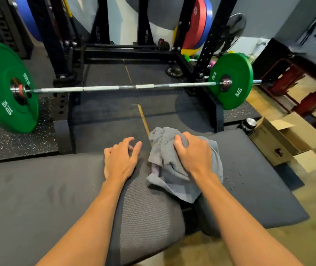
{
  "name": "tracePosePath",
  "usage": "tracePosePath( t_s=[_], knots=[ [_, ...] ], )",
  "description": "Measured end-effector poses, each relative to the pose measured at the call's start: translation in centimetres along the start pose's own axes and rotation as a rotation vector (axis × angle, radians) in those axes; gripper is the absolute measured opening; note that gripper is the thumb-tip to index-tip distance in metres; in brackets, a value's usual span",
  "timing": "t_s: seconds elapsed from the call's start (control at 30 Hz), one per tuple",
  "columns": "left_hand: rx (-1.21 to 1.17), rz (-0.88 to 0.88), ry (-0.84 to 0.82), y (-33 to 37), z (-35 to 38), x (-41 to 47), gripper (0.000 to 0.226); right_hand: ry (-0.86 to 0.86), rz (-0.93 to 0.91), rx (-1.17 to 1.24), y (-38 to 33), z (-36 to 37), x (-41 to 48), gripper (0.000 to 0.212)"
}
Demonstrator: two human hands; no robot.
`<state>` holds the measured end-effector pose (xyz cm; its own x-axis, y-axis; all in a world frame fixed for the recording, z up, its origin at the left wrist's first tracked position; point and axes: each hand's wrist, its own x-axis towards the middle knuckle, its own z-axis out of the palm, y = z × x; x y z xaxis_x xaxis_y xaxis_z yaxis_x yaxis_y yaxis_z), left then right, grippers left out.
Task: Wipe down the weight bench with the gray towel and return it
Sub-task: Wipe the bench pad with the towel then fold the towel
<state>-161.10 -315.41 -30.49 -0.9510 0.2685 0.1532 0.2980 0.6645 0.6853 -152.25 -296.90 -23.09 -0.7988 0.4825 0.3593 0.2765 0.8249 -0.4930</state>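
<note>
Wiping step in progress: the right hand (194, 152) is gripping the bunched gray towel (174, 166) near the far edge of the weight bench (57, 192), over the gap between its pads. The left hand (119, 158) is resting spread beside it. The towel's long axis is running near to far. Droplets (236, 177) are lying rightward; the next pass likely calls for sweeping there.

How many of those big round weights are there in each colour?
Green weight plates on the barbell: 2, one at the left end and one at the right end
Red weight plates on the rack: 1
Blue weight plates: 2, one beside the red and one at the top left
Total: 5
</note>
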Motion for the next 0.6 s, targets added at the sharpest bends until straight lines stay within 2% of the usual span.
tracePosePath(
  t_s=[0.07,0.17,0.27,0.33,0.37,0.47,0.6],
  knots=[
    [0.027,-0.003,0.005,0.1,0.1,0.2,0.055,0.059,-0.065,-0.041,0.8,-3.6,0.1,0.038],
    [0.01,-0.006,0.022,0.0,0.3,-0.4,0.049,0.009,-0.19,-0.186,3.3,-6.9,-0.9,0.035],
    [-0.07,-0.024,0.04,1.8,0.8,-0.5,0.04,-0.192,-0.044,-0.321,6.1,-6.1,-3.2,0.035],
    [-0.124,0.04,-0.026,4.1,2.2,-0.6,0.039,-0.308,0.045,-0.495,7.8,-3.9,-5.0,0.043],
    [-0.142,0.077,-0.074,5.3,2.9,-0.7,0.039,-0.308,0.049,-0.549,8.2,-2.9,-5.8,0.048],
    [-0.05,0.136,-0.15,7.6,5.7,-0.1,0.04,-0.131,-0.051,-0.59,9.7,-0.6,-6.1,0.049],
    [-0.006,0.069,-0.168,8.2,8.0,0.9,0.06,-0.001,-0.192,-0.566,11.4,1.5,-2.4,0.039]
  ],
)
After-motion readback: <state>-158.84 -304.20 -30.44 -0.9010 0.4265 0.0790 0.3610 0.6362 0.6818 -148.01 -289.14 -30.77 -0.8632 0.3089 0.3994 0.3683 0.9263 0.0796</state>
